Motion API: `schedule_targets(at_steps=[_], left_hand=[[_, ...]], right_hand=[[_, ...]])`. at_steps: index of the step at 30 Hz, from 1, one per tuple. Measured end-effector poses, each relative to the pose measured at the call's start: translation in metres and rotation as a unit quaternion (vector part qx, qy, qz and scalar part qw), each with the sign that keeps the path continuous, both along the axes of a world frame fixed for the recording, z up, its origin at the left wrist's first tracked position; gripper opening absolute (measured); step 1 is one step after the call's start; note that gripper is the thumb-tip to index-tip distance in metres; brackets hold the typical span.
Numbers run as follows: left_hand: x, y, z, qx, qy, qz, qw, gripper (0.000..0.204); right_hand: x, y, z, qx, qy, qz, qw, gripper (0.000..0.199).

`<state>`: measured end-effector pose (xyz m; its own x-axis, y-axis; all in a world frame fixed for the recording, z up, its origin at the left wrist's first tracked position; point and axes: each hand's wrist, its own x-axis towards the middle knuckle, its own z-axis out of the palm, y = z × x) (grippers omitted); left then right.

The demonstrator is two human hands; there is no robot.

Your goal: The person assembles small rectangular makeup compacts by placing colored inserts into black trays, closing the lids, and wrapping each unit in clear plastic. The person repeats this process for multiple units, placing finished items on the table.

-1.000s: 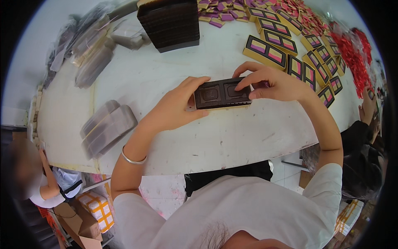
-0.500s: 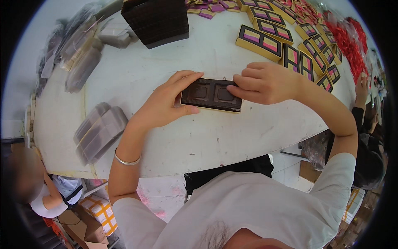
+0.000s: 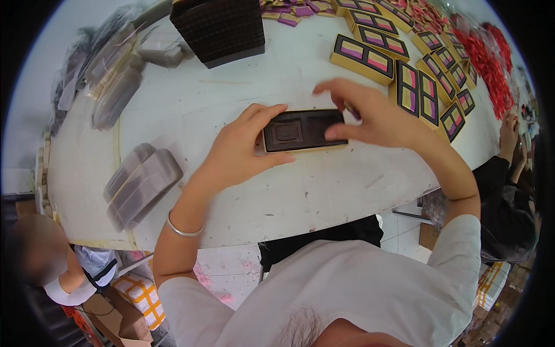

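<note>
A small rectangular box with a gold edge lies on the table in front of me, a dark brown moulded tray seated inside it. Around its left end my left hand is closed, with fingers on the far edge and thumb along the near one. Over the right end hovers my right hand, its thumb at the tray and its index finger raised apart. A small dark patch shows between these fingers; whether it is an object or shadow is unclear, as the hand is slightly blurred.
Filled gold-and-black boxes crowd the far right, beside red shredded filler. A tall stack of dark trays stands at the back. Clear plastic lids lie left. Small wrapped pieces are scattered behind. Other people sit at both sides.
My right hand has lifted off the tray, and its fingers have spread. The box has shifted slightly right with my left hand still around its left end.
</note>
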<state>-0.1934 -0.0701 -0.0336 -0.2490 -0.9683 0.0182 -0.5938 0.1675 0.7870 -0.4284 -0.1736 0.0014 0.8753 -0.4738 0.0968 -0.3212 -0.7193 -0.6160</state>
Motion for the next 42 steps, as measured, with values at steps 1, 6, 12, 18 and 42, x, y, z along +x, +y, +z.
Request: schedule_targets(at_steps=[1, 6, 12, 18, 42], left_hand=[[-0.005, 0.003, -0.002, -0.025, -0.019, 0.017, 0.999, 0.072], [-0.016, 0.001, -0.023, -0.149, -0.022, 0.061, 0.987, 0.082], [-0.018, 0.006, -0.018, -0.098, -0.024, 0.077, 0.992, 0.085], [-0.017, 0.005, -0.023, -0.123, -0.031, 0.075, 0.989, 0.083], [-0.018, -0.004, -0.016, -0.121, -0.064, 0.038, 0.99, 0.073]], right_hand=[[0.004, 0.0, 0.005, 0.038, -0.032, -0.04, 0.998, 0.045], [0.034, 0.023, -0.019, -0.112, -0.108, 0.12, 0.981, 0.073], [0.014, 0.007, -0.033, -0.104, -0.147, 0.077, 0.981, 0.046], [0.025, 0.013, -0.044, -0.178, -0.152, 0.06, 0.97, 0.031], [-0.143, -0.375, -0.048, -0.152, -0.028, -0.453, 0.878, 0.045]])
